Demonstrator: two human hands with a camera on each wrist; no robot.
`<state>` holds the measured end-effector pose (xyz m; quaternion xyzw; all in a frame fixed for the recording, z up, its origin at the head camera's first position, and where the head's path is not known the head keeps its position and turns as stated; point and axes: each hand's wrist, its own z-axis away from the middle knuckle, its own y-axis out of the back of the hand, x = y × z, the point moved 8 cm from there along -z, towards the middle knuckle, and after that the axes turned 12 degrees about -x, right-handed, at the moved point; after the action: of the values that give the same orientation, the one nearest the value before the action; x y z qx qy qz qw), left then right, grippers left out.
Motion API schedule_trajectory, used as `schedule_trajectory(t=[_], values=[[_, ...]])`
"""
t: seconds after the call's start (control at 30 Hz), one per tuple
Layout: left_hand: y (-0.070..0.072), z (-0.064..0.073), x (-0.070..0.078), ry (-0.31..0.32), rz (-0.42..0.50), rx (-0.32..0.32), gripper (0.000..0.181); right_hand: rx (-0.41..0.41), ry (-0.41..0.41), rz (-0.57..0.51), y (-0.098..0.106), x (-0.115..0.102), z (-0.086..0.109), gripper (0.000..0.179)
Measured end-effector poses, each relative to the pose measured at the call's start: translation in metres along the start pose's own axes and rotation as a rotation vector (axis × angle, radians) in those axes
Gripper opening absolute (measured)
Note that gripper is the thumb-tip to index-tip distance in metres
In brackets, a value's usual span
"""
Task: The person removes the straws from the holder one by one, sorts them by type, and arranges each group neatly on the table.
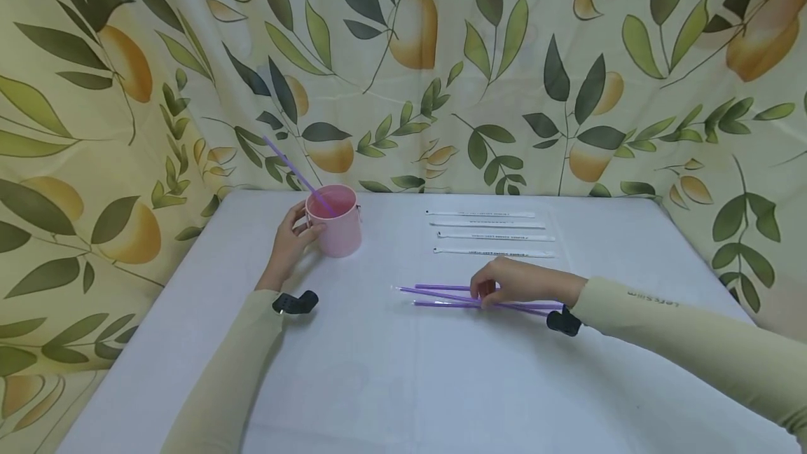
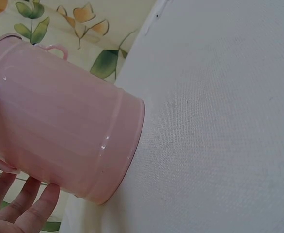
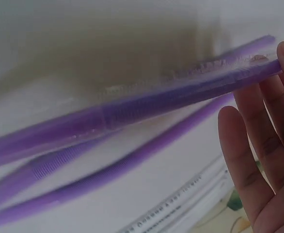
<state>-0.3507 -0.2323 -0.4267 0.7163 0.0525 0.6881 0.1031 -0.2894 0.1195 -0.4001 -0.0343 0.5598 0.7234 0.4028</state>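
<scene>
My left hand [image 1: 290, 244] holds the side of a small pink bucket [image 1: 343, 235], its thumb near the rim. In the left wrist view, the fingers [image 2: 39, 206] curve around the bucket's wall near a side handle. A purple straw [image 1: 291, 167] leans out of the bucket toward the back left. My right hand [image 1: 526, 280] pinches a purple bendy straw [image 3: 181, 99] in a clear wrapper between thumb and fingers. More purple straws [image 3: 132, 162] lie on the table just beneath it, partly hidden by the hand in the head view.
Several thin white paper-wrapped sticks [image 1: 494, 236] with printed text lie in parallel rows behind my right hand. A white cloth covers the table [image 1: 353, 370]. Behind it hangs a curtain [image 1: 403, 104] patterned with leaves and fruit.
</scene>
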Motion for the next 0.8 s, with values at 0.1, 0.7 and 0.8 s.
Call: schedule_trajectory(t=[0.1,0.7,0.8], values=[[0.0,0.0,0.001,0.002,-0.003,-0.003,0.068,-0.012,0.006,-0.011,-0.009,0.0,0.0,0.007],[0.0,0.0,0.001,-0.006,-0.02,0.003,0.068,-0.008,-0.064,0.009,-0.032,0.017,0.0,0.006],[0.0,0.0,0.0,-0.008,-0.023,0.001,0.068,-0.003,-0.077,0.019,-0.032,0.018,0.001,0.006]])
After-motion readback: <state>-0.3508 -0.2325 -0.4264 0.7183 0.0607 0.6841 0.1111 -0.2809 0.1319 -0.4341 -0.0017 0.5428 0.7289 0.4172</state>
